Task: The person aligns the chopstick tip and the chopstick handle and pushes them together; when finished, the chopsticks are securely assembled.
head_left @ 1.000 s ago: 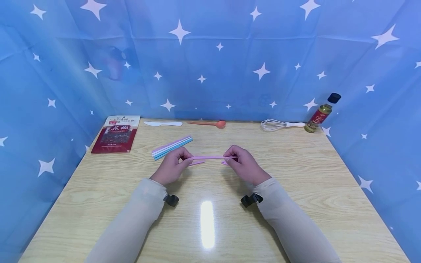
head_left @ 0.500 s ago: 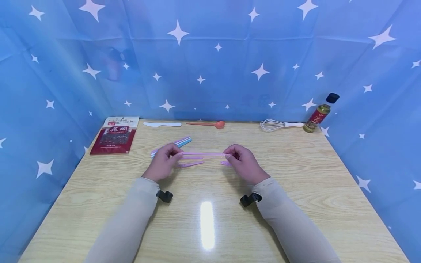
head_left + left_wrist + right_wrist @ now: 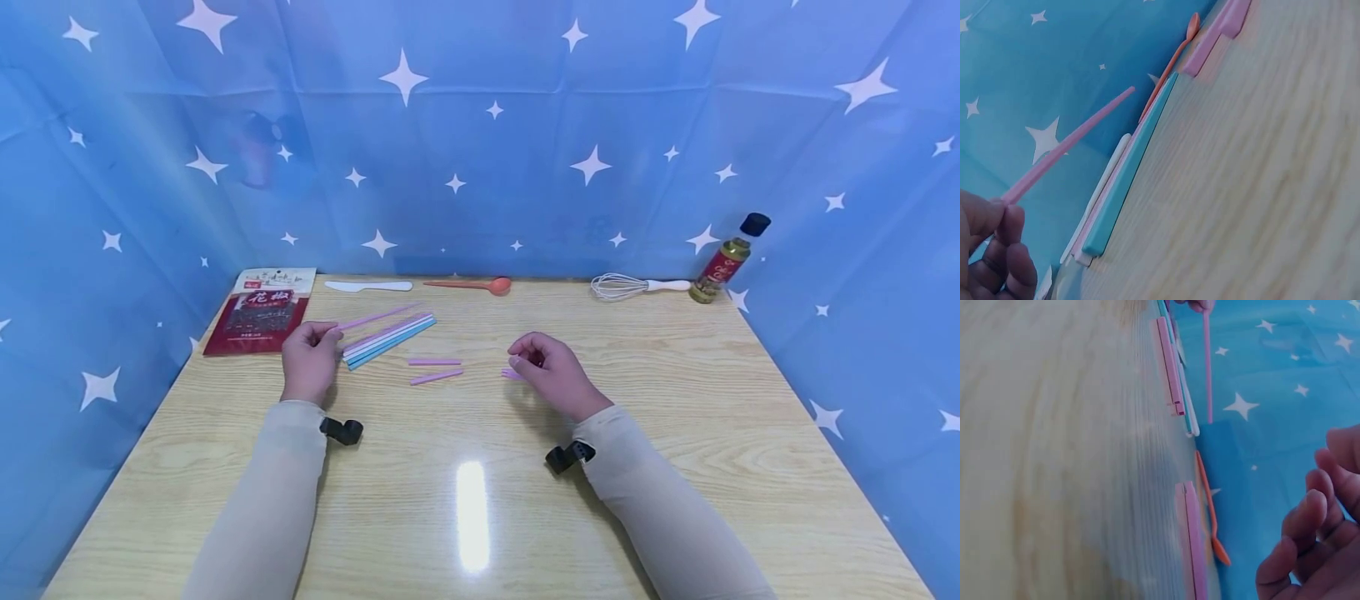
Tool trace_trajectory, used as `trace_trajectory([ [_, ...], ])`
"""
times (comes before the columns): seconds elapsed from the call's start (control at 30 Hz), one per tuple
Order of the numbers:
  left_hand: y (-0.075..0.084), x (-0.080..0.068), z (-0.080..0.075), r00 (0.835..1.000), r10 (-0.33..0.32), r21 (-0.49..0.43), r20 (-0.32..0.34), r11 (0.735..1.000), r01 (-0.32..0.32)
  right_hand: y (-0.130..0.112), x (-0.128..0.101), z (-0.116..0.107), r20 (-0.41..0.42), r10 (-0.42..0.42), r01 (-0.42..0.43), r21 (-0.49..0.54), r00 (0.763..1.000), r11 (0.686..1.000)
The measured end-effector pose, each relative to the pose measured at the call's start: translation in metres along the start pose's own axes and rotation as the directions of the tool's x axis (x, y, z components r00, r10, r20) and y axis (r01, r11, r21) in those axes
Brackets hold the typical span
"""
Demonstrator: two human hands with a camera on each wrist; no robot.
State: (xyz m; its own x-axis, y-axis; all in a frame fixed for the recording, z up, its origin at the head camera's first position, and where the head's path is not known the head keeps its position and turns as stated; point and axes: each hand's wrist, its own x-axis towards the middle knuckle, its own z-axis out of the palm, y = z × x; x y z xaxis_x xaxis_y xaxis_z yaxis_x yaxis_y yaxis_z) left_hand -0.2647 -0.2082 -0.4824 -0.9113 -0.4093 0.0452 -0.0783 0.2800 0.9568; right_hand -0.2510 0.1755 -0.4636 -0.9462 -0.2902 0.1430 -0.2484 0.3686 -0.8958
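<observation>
My left hand (image 3: 309,362) pinches a thin pink chopstick (image 3: 378,316) by one end, its other end pointing right above the table. In the left wrist view the pink chopstick (image 3: 1072,145) slants up from the thumb and forefinger. Just right of that hand lies a row of chopsticks, with a light-blue chopstick (image 3: 392,342) nearest me. Two short pink sticks (image 3: 436,362) lie farther right. My right hand (image 3: 553,373) hovers with loosely curled fingers and nothing between them; more short pink sticks (image 3: 512,374) lie by its fingertips, partly hidden.
Along the back edge lie a white knife (image 3: 367,286), an orange spoon (image 3: 480,286) and a whisk (image 3: 637,286). A red spice packet (image 3: 258,315) is at back left, behind my left hand. An oil bottle (image 3: 726,265) stands at back right, before the blue curtain (image 3: 480,225).
The pink chopstick was held between both hands; my right hand has let go. My left hand has carried it left, past the row, uncovering the row and two short pink sticks.
</observation>
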Motion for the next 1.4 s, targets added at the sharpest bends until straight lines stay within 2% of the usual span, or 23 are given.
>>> trace_trajectory([
  [0.1,0.0,0.001,-0.002,1.0,-0.016,0.014,-0.006,1.0,0.016,0.0,0.0,0.002,0.01,0.005,-0.005,-0.007,1.0,1.0],
  [0.37,0.001,0.003,-0.003,0.996,-0.077,0.094,0.042,0.993,0.072,0.001,0.001,0.004,0.02,0.013,-0.013,0.012,1.0,1.0],
  [0.53,0.002,0.003,-0.002,0.994,-0.073,0.161,0.076,0.985,0.06,0.001,0.002,0.004,0.02,0.015,-0.015,0.004,1.0,1.0],
  [0.63,0.002,0.004,-0.002,0.99,-0.082,0.212,0.116,0.976,0.056,0.001,0.002,0.003,0.02,0.014,-0.014,-0.004,1.0,1.0],
  [0.8,0.003,0.004,-0.002,0.976,-0.14,0.269,0.169,0.959,0.091,0.0,0.002,0.002,0.021,0.01,-0.009,-0.015,1.0,1.0],
  [1.1,0.007,-0.001,-0.002,0.971,-0.175,0.344,0.16,0.932,0.112,0.003,0.004,0.0,0.011,0.034,-0.033,-0.033,0.999,0.999],
  [1.17,0.006,0.0,-0.002,0.974,-0.171,0.345,0.149,0.932,0.111,0.004,0.003,-0.001,0.007,0.032,-0.032,-0.034,0.999,0.999],
  [1.27,0.006,-0.001,0.001,0.983,-0.121,0.323,0.137,0.944,0.071,0.005,0.003,-0.002,-0.001,0.03,-0.03,-0.053,1.0,0.998],
  [1.33,0.006,-0.003,0.005,0.985,-0.059,0.299,0.16,0.954,0.008,0.006,0.002,-0.003,-0.003,0.051,-0.051,-0.091,0.999,0.995],
  [1.4,0.009,-0.007,0.01,0.975,0.012,0.273,0.221,0.959,-0.074,0.006,0.002,-0.004,0.006,0.095,-0.093,-0.147,0.995,0.985],
])
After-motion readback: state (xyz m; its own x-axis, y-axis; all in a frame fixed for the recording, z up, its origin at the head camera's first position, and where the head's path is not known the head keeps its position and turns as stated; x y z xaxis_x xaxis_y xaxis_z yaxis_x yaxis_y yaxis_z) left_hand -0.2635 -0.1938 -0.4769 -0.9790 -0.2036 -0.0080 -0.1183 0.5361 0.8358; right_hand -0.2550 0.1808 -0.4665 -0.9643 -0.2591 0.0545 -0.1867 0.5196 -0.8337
